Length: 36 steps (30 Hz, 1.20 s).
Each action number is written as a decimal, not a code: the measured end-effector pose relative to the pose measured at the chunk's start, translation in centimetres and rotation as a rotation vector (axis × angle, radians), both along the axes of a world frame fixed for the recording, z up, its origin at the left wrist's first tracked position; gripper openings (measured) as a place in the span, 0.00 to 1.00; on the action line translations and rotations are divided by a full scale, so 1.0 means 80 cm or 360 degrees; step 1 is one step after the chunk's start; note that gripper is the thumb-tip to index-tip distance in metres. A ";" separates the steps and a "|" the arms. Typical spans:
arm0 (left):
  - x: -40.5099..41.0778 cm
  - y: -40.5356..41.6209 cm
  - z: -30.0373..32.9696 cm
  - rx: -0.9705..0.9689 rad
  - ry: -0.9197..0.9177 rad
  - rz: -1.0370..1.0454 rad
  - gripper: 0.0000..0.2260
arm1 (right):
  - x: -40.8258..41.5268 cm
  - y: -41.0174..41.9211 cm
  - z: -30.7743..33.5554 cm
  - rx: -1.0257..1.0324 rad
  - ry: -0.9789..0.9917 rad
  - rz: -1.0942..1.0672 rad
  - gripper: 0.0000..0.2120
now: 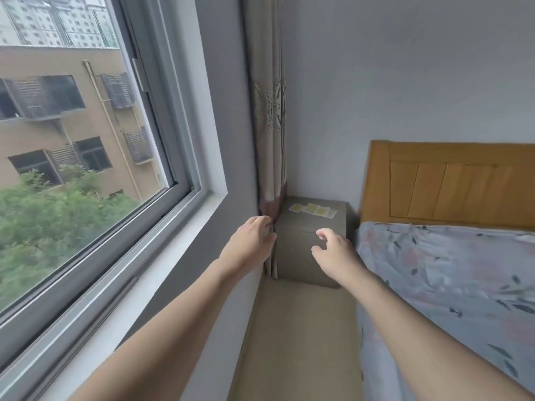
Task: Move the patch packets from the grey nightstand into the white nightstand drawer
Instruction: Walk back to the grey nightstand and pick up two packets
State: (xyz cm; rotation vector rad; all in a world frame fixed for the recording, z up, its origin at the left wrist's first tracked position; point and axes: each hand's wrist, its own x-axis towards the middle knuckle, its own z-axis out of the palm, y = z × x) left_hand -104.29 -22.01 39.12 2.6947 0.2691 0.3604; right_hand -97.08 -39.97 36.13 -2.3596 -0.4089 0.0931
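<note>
Patch packets point(313, 211) lie in a row beyond both empty hands, nearer the loosely curled right hand point(333, 250).

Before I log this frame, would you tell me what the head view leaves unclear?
- White nightstand and drawer: not in the head view.
- Patch packets: too small and blurred to count or read.
- Left hand fingertips: motion-blurred against the curtain; contact unclear.
- Grey nightstand front: partly hidden behind the right hand.
</note>
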 end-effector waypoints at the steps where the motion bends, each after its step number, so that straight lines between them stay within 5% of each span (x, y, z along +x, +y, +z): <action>1: 0.028 0.008 0.001 -0.0011 -0.0003 -0.0003 0.14 | 0.025 0.007 0.000 0.0006 0.0009 -0.0003 0.22; 13: 0.402 0.128 -0.052 -0.0222 0.0108 -0.0088 0.17 | 0.366 0.104 -0.043 0.0012 0.0114 -0.0177 0.23; 18: 0.573 0.168 -0.034 -0.0285 0.0101 -0.0093 0.08 | 0.513 0.144 -0.023 0.0061 0.0065 -0.0296 0.21; 26: 0.814 0.175 -0.067 -0.0549 0.0303 -0.0126 0.23 | 0.733 0.145 -0.063 0.0034 0.0291 -0.0468 0.25; 33: 1.020 0.199 -0.121 -0.0632 0.0512 0.0045 0.23 | 0.955 0.144 -0.134 0.0117 0.0561 -0.0536 0.12; 36: 1.101 0.209 -0.147 -0.0595 0.0604 0.0095 0.20 | 1.029 0.155 -0.160 0.0152 0.0645 -0.0568 0.16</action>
